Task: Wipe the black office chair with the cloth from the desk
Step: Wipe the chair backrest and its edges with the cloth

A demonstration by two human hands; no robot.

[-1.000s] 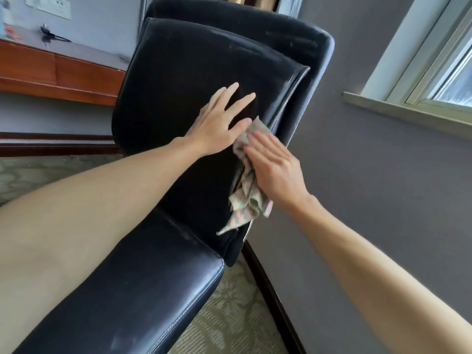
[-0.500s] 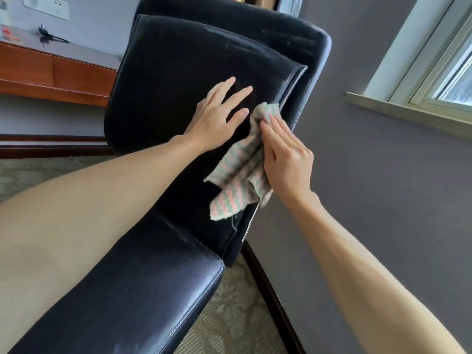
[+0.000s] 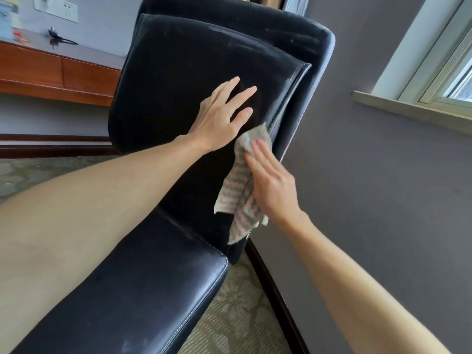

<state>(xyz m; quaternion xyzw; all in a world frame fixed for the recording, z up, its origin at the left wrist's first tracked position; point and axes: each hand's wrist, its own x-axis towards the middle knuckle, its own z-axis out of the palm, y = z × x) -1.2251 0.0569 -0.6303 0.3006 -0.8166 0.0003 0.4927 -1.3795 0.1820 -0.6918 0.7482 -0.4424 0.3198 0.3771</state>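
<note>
The black office chair [image 3: 143, 290] is braced by the left hand [image 3: 219, 121], laid flat with fingers spread on the backrest [image 3: 176, 72], as before. Beside it, the cloth [image 3: 238, 198] has been drawn down the backrest's right edge and is pressed there under the flattened right hand [image 3: 274, 186]; that edge is judged mid-wipe, the dusty top left to do.

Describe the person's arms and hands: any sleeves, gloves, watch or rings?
The left arm and right arm are bare, no sleeve in view. The left hand and right hand are ungloved; no watch, bracelet or ring shows.
</note>
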